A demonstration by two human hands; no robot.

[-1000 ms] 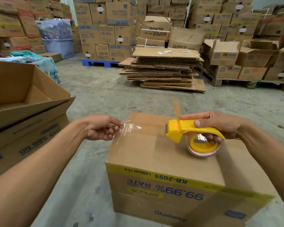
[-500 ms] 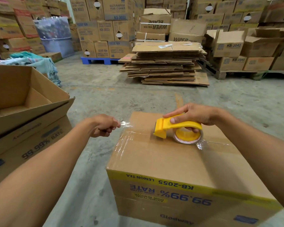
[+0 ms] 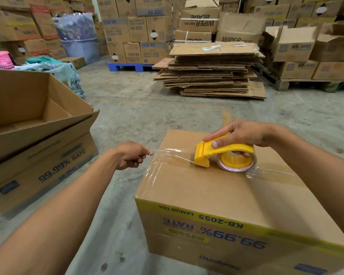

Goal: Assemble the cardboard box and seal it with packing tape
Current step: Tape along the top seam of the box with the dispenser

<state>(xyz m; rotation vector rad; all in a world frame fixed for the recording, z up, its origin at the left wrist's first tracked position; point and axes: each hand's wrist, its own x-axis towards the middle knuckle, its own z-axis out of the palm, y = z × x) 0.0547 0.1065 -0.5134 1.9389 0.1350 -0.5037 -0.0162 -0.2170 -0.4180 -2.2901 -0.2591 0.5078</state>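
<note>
The left hand (image 3: 130, 154) pinches the free end of clear packing tape (image 3: 172, 155): thin, sticky, likely to wrinkle. The right hand (image 3: 240, 135) closes its grip around the yellow tape dispenser (image 3: 216, 153), which rests on the light, stiff cardboard box (image 3: 207, 195) directly beneath it.

The concrete floor (image 3: 143, 108) is grey and stained. On it stands the closed cardboard box (image 3: 216, 197), and to the left an open box (image 3: 38, 147). Farther away lie a stack of flattened cartons (image 3: 213, 76) and a blue pallet (image 3: 127, 66).
</note>
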